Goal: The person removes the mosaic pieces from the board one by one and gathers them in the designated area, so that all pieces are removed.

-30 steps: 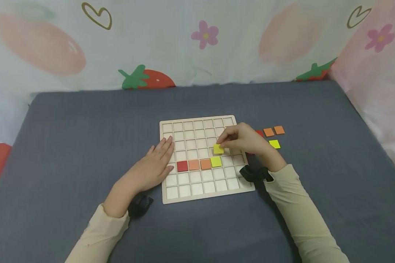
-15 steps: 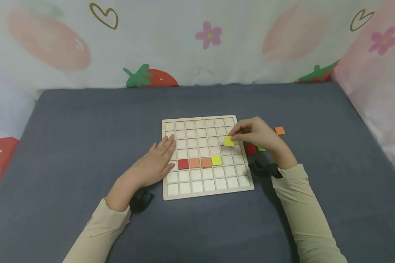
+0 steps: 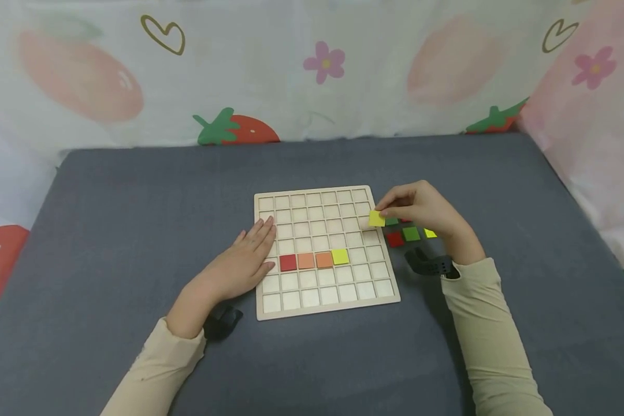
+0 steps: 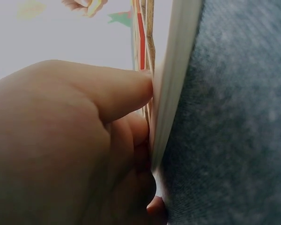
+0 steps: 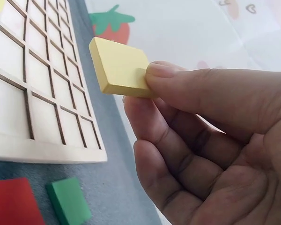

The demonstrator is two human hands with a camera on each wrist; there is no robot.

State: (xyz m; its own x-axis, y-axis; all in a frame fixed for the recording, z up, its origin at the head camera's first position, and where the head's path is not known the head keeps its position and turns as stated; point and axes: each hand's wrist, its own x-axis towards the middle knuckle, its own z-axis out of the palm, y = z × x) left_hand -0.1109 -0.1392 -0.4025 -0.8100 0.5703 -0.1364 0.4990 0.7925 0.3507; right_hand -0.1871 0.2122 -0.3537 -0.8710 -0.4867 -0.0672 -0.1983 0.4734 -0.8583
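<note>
A pale wooden grid board [image 3: 327,309] lies on the grey cloth. One of its rows holds a red tile [image 3: 288,263], two orange tiles [image 3: 305,261] and a yellow tile [image 3: 340,256]. My left hand [image 3: 239,260] rests with straight fingers on the board's left edge; in the left wrist view its thumb [image 4: 126,89] touches the rim. Between thumb and fingers my right hand [image 3: 429,211] pinches a second yellow tile [image 5: 124,68], raised over the board's right edge. The right wrist view shows this tile tilted, with a gap between it and the grid.
Loose tiles lie right of the board: a red tile [image 3: 394,239], a green tile [image 3: 411,234] and a yellow one [image 3: 430,233], with others partly hidden behind my right hand. A printed curtain [image 3: 369,86] hangs along the table's back edge.
My right hand has moved right and a little away from me with the yellow tile, from above the grid's middle to its right edge. My left hand stays in place.
</note>
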